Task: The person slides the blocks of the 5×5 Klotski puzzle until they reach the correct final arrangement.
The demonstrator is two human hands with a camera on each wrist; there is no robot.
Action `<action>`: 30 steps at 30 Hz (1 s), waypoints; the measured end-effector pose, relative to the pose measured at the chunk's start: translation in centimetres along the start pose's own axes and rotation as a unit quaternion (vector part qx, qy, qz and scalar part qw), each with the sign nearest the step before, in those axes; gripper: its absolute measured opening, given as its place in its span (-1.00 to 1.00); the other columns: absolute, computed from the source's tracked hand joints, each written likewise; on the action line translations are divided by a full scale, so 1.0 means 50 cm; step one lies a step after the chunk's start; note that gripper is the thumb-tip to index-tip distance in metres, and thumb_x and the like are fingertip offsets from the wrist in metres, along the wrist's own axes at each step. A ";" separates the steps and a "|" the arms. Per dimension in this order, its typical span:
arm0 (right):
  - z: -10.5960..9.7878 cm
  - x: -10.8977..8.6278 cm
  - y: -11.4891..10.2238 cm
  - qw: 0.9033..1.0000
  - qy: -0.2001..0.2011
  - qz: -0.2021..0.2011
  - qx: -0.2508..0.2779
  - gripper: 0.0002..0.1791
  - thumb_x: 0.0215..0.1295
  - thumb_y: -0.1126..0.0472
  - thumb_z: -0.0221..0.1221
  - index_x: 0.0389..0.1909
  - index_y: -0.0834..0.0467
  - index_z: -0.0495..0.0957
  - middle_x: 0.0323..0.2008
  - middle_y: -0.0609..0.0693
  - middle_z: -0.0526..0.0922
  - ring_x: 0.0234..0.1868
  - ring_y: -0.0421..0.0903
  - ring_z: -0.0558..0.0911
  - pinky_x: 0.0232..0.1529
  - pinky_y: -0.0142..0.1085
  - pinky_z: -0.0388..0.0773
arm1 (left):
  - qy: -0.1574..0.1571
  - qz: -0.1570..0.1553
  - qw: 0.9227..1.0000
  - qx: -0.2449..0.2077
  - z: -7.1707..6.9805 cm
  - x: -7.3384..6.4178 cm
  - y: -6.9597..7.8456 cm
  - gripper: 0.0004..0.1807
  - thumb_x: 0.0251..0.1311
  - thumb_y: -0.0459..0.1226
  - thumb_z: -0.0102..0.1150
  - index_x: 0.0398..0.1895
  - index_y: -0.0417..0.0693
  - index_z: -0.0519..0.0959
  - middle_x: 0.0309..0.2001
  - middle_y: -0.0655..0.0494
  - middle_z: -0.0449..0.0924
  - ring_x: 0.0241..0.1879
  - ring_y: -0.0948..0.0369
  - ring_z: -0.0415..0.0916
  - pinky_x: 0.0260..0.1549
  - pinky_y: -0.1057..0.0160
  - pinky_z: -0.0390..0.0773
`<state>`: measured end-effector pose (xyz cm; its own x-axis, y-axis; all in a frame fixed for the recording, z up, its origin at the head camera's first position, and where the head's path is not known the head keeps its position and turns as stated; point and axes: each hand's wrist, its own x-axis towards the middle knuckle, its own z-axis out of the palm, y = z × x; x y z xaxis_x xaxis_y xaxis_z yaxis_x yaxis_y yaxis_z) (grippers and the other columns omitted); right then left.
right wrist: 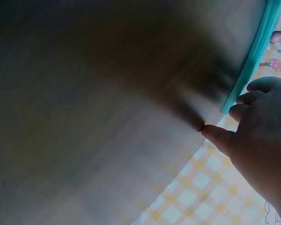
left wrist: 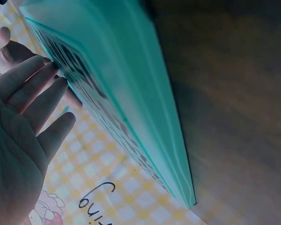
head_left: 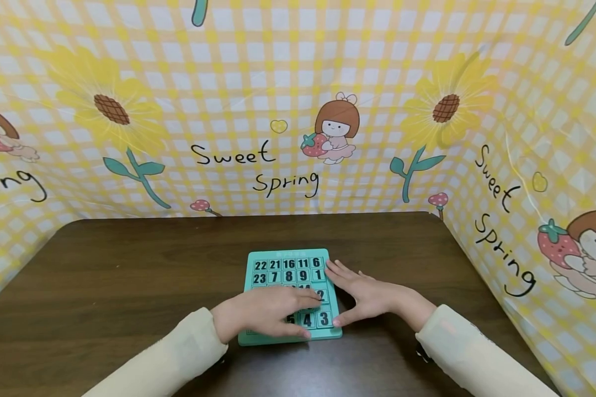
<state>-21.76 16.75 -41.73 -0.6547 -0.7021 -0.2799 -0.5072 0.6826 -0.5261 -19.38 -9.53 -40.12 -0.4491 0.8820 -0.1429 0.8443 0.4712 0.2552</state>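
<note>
A teal number sliding puzzle (head_left: 289, 254) lies flat beneath the person's left hand (head_left: 265, 309) and just to the left of the right hand (head_left: 365, 295), on a dark wood-grain table (head_left: 129, 286) that stretches out under and around both hands. The left hand reaches across the puzzle with its fingers loosely extended and gripping nothing; its foremost fingertips are at tile 2 (head_left: 320, 296), partly covering it, though whether they press on it cannot be told. Its thumb points along the near side of the puzzle, below tile 4 (head_left: 307, 320). The right hand is likewise relaxed and unclenched, its fingers stretched along the puzzle's right edge and its thumb spread toward the near right corner, beside tile 3 (head_left: 324, 318). Beyond the left hand's fingers the far rows show plainly, reading 22, 21, 16, 11, 6 and then 23, 7, 8, 9, 1, while much of the middle is hidden under that hand. Cream sleeves (head_left: 189, 342) cover both forearms behind the hands. Past the hands and off to either side hangs a yellow-and-white checked cloth (head_left: 238, 66), printed with sunflowers (head_left: 111, 109) and the words "Sweet Spring"
</note>
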 end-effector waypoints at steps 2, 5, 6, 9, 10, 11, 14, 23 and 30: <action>-0.001 0.005 -0.001 1.000 -0.002 0.001 0.016 0.20 0.23 -0.29 0.25 0.60 0.13 -0.26 0.62 0.03 -0.38 0.62 0.09 -0.35 0.44 0.40 -0.16 | 0.001 -0.004 1.000 -0.005 0.000 0.002 -0.007 -0.31 0.40 0.15 0.03 0.43 -0.05 0.37 0.45 0.08 0.35 0.45 0.21 0.29 0.38 0.17 0.35; -0.002 0.011 0.000 0.999 -0.001 0.003 0.034 0.21 0.23 -0.27 0.26 0.60 0.16 -0.27 0.62 0.06 -0.40 0.62 0.12 -0.36 0.44 0.41 -0.19 | 0.002 -0.012 1.000 -0.016 0.000 0.005 -0.015 -0.32 0.40 0.13 0.03 0.44 -0.05 0.36 0.46 0.10 0.33 0.47 0.22 0.25 0.40 0.16 0.33; -0.003 0.012 0.001 0.999 -0.001 0.006 0.040 0.21 0.22 -0.27 0.27 0.60 0.16 -0.27 0.62 0.05 -0.41 0.62 0.11 -0.37 0.44 0.40 -0.21 | 0.002 -0.014 1.000 -0.020 0.000 0.006 -0.018 -0.32 0.41 0.13 0.03 0.45 -0.04 0.35 0.46 0.10 0.32 0.47 0.22 0.24 0.40 0.16 0.33; -0.005 0.010 0.004 0.999 0.001 0.012 0.051 0.22 0.22 -0.25 0.28 0.60 0.17 -0.27 0.62 0.05 -0.41 0.61 0.11 -0.39 0.46 0.38 -0.23 | 0.002 -0.020 1.000 -0.020 0.000 0.007 -0.022 -0.31 0.41 0.14 0.01 0.45 -0.04 0.35 0.47 0.10 0.31 0.47 0.20 0.25 0.39 0.13 0.34; -0.006 0.009 0.005 0.998 0.001 0.014 0.054 0.21 0.22 -0.24 0.29 0.60 0.17 -0.27 0.62 0.05 -0.41 0.61 0.11 -0.39 0.46 0.37 -0.24 | 0.002 -0.021 1.000 -0.021 0.000 0.008 -0.023 -0.31 0.41 0.14 0.01 0.45 -0.04 0.35 0.47 0.09 0.31 0.47 0.20 0.25 0.40 0.13 0.33; -0.006 0.009 0.007 0.998 0.003 0.016 0.054 0.21 0.22 -0.24 0.29 0.60 0.17 -0.26 0.62 0.05 -0.40 0.61 0.12 -0.38 0.46 0.37 -0.24 | 0.002 -0.023 0.999 -0.021 0.000 0.008 -0.024 -0.31 0.41 0.14 0.01 0.45 -0.04 0.35 0.47 0.08 0.31 0.47 0.19 0.25 0.40 0.12 0.33; -0.009 0.008 0.010 0.998 0.006 0.025 0.049 0.20 0.21 -0.25 0.29 0.60 0.14 -0.24 0.62 0.06 -0.37 0.62 0.11 -0.36 0.47 0.35 -0.24 | 0.003 -0.030 0.999 -0.016 -0.001 0.005 -0.024 -0.32 0.41 0.14 0.01 0.44 -0.05 0.36 0.47 0.06 0.31 0.47 0.17 0.26 0.39 0.10 0.34; -0.003 0.012 0.012 0.999 0.010 0.037 -0.004 0.29 0.11 -0.33 0.33 0.61 0.10 -0.26 0.62 0.04 -0.33 0.63 0.07 -0.30 0.47 0.36 -0.25 | 0.010 -0.004 1.000 -0.001 -0.007 -0.026 0.010 -0.34 0.43 0.12 0.00 0.44 -0.06 0.37 0.48 0.05 0.29 0.49 0.18 0.21 0.42 0.14 0.29; 0.004 0.011 0.012 0.999 0.014 0.034 -0.019 0.33 0.07 -0.35 0.34 0.61 0.10 -0.27 0.62 0.06 -0.32 0.63 0.08 -0.29 0.46 0.37 -0.24 | 0.021 0.036 0.999 0.015 0.006 -0.040 0.044 -0.37 0.42 0.10 0.02 0.41 -0.04 0.39 0.42 0.13 0.38 0.47 0.17 0.25 0.41 0.16 0.32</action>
<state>-22.31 16.75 -42.34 -0.7036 -0.6487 -0.2901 -0.4826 0.7359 -0.4750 -16.53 -10.28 -39.58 -0.3981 0.9134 -0.0852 0.8830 0.4067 0.2344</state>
